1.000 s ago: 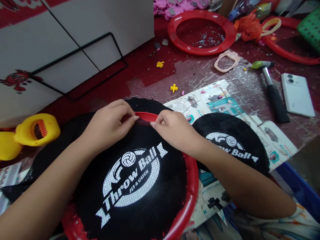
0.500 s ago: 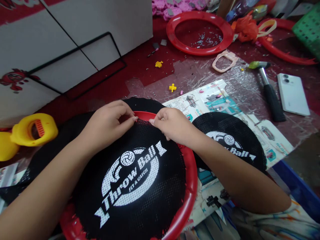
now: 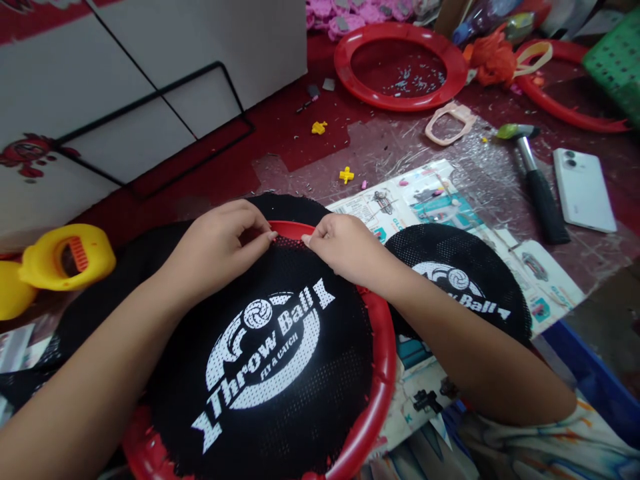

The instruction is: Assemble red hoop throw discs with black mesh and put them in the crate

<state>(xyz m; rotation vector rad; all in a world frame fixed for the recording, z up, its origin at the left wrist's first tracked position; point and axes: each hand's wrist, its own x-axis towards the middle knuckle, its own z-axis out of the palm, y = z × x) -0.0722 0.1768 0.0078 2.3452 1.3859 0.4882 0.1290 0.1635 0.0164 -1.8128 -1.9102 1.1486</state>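
Note:
A round black mesh net (image 3: 330, 373) with white "Throw Ball" print lies across a red plastic ring (image 3: 383, 373) in front of me. My left hand (image 3: 225, 247) pinches the net's far edge between thumb and fingers, beside the ring's exposed red rim. A short way to the right, my right hand (image 3: 340, 243) is closed on the same edge with its fingertips. Between the two pinches the mesh is stretched over the red rim. Another printed black mesh disc (image 3: 465, 267) lies to the right, partly behind my right forearm. More black mesh (image 3: 290, 205) shows behind the ring.
A hammer (image 3: 543, 193) and a white phone (image 3: 584, 190) lie at the right. Another red ring (image 3: 345, 73) sits at the back, near a pink frame (image 3: 430, 127). Yellow plastic parts (image 3: 95, 257) are at the left, below a white box (image 3: 200, 40) with a black wire frame (image 3: 170, 90).
Both hands keep their pinch on the net edge, nearly still. The printed net and ring appear shifted very slightly to the right.

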